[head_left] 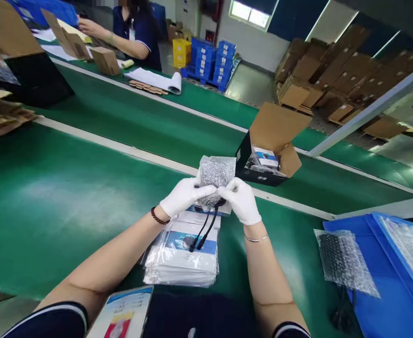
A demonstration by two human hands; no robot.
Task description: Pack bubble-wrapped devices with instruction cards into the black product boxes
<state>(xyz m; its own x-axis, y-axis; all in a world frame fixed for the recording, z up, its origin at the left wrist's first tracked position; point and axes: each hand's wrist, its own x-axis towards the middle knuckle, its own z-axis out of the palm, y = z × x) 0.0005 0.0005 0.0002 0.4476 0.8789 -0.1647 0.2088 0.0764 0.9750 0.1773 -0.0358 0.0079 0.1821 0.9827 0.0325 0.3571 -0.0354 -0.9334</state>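
A bubble-wrapped device (214, 174) is held up between my two white-gloved hands, with two black cables (208, 232) dangling from its lower end. My left hand (188, 195) grips its left side, the thumb laid across the wrap. At the right side, my right hand (239, 197) pinches the wrap with thumb and fingertips. Below the device lies a stack of printed booklets in clear bags (181, 258); the cable ends hang in front of it. What the wrap encloses cannot be made out.
An open black carton (262, 176) with a booklet inside stands on the green belt beyond my right hand. At right are a blue bin (368, 263) and another bubble-wrapped item (345, 258). A co-worker (136, 37) works across the line. Flattened cardboard (2, 115) lies at left.
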